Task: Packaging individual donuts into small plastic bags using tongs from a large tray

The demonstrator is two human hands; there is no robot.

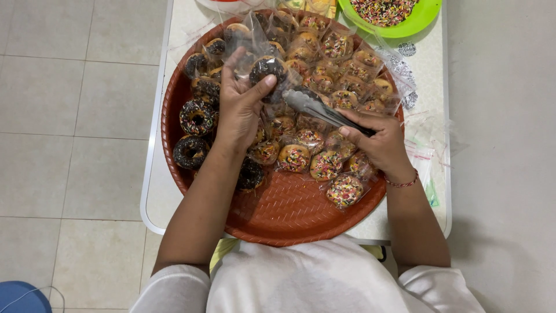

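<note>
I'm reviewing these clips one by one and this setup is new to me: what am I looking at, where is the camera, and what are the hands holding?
There is no machine here: a person works with two bare hands, filmed by one camera worn on the head, looking straight down. A white table carries a big round reddish tray full of small doughnuts, many in clear bags. The left hand holds a chocolate doughnut in a clear bag. The right hand holds metal tongs, tips pointing at that bag. Unwrapped dark doughnuts lie on the tray's left. A green bowl of sprinkles sits at the top right.
</note>
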